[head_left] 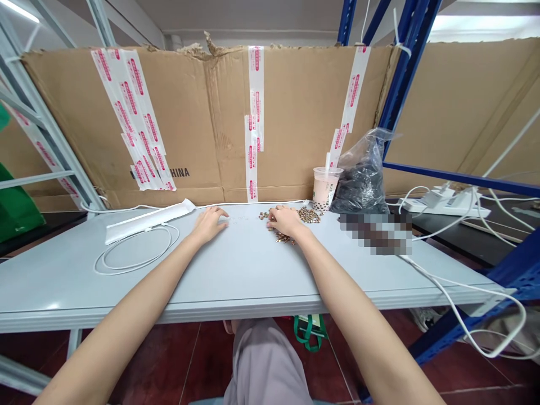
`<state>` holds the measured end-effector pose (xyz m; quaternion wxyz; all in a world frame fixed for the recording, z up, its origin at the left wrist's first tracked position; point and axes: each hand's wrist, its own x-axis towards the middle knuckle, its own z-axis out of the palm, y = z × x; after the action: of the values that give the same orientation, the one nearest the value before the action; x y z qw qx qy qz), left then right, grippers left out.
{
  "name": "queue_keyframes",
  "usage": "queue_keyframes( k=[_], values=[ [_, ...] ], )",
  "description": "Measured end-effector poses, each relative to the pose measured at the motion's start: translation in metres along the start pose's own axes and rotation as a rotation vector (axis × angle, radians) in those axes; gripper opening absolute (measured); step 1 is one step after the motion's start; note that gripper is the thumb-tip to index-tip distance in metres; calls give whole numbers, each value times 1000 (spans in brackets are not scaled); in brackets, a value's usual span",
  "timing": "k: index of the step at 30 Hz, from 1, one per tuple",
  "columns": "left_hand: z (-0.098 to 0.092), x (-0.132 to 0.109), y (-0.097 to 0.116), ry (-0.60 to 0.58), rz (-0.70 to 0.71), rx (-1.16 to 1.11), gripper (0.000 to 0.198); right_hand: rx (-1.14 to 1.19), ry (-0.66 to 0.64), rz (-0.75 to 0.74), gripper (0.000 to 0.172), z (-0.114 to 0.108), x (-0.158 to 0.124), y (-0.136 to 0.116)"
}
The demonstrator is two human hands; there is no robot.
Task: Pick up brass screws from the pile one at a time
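The left hand (206, 224) lies with fingers open on the pale grey metal table (169, 281); the right hand (287, 220) spreads its fingers over small brass-coloured metal pieces (309, 215), visibly gripping none.

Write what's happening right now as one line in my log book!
left hand: flat on grey table | right hand: on brass-coloured small parts | nearby: bubble tea cup, clear plastic bag
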<state>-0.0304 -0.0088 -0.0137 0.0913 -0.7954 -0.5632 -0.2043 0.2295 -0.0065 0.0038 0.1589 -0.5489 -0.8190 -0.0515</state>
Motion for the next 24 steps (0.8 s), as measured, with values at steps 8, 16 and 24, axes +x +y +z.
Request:
queue_keyframes(
  k=[8, 16, 24],
  values=[
    [-9, -2, -12, -54, -117, 60, 20, 151, -212, 38, 19, -40, -10, 6],
    [-16, -1, -18, -113, -196, 9, 18, 218, -553, -58, 28, -48, -14, 12],
    [-9, 1, -27, -153, -164, -80, 7, 293, -528, -73, 18, -32, -11, 6]
  ],
)
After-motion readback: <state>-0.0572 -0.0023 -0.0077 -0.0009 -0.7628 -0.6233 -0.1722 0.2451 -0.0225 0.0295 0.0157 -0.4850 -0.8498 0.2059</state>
